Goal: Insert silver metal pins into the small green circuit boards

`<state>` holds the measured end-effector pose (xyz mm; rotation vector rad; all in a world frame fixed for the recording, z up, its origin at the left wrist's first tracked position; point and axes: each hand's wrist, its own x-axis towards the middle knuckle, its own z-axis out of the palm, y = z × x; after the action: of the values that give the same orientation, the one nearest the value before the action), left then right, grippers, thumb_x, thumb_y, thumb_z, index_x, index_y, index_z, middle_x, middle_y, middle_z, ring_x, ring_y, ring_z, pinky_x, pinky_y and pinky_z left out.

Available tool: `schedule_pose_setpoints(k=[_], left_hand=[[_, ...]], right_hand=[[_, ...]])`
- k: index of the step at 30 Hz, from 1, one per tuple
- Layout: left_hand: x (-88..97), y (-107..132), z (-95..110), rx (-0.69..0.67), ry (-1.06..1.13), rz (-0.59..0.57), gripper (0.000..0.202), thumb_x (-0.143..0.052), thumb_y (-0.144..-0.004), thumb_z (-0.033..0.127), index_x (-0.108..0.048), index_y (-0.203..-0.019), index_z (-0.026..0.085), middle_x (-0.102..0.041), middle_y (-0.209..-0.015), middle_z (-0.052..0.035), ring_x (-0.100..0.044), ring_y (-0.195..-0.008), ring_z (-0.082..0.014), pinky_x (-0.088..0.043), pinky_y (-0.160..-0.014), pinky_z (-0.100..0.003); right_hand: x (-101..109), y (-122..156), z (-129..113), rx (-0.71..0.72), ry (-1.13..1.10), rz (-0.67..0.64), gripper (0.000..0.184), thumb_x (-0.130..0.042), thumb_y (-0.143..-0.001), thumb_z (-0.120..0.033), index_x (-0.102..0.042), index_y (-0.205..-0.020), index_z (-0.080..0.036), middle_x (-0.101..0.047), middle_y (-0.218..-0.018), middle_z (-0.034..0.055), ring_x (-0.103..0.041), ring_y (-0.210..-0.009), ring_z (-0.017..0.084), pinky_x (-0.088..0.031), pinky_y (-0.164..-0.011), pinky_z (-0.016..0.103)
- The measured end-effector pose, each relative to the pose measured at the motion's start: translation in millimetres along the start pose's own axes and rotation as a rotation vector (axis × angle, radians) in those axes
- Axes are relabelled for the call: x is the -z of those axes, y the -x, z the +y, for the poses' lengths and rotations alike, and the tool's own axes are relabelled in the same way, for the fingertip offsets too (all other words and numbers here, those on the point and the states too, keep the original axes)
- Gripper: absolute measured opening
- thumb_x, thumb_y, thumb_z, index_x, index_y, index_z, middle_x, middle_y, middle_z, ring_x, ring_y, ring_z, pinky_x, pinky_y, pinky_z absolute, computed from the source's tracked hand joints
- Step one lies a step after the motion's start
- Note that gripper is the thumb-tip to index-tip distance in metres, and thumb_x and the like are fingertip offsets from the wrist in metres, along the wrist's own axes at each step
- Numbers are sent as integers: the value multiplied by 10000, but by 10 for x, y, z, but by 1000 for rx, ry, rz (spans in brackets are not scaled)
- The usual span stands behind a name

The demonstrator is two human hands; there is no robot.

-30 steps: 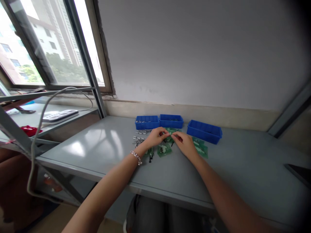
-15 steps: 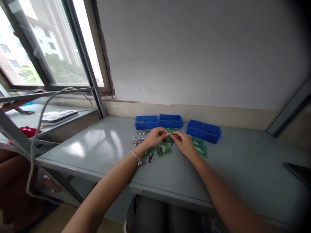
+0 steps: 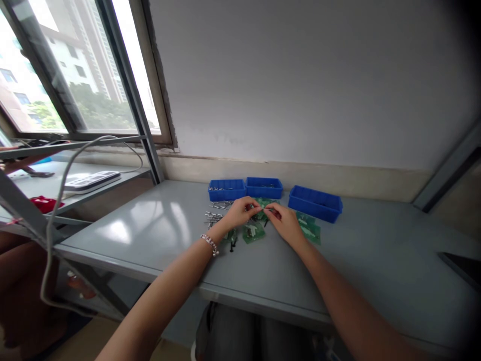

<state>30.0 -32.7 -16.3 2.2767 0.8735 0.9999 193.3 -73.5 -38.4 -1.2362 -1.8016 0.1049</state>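
Note:
My left hand (image 3: 240,212) and my right hand (image 3: 284,220) meet over a cluster of small green circuit boards (image 3: 254,231) on the grey table (image 3: 158,220). Both pinch a small part (image 3: 265,210) between their fingertips; it is too small to make out. A bracelet circles my left wrist. More green boards (image 3: 310,229) lie to the right of my right hand. Several metal pins (image 3: 214,216) lie just left of my left hand.
Three blue trays stand behind the hands: left (image 3: 226,190), middle (image 3: 264,187), right (image 3: 314,203). A metal shelf frame (image 3: 22,210) with a white power strip (image 3: 92,180) and a hanging cable stands at the left, under the window.
The hands stay together over the boards, with only slight finger movement. The view has shifted a little.

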Motion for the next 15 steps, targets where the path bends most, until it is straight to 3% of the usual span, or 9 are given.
schedule_pose_setpoints(k=[15], left_hand=[[1, -1, -10, -26, 1, 8, 183, -529, -743, 303, -597, -762, 135, -553, -729, -24, -438, -591, -83, -359, -567, -196]], right_hand=[[17, 1, -23, -8, 5, -14, 176, -472, -781, -306, -587, -810, -177, -550, -606, 1, -480, -533, 127, -343, -529, 231]])
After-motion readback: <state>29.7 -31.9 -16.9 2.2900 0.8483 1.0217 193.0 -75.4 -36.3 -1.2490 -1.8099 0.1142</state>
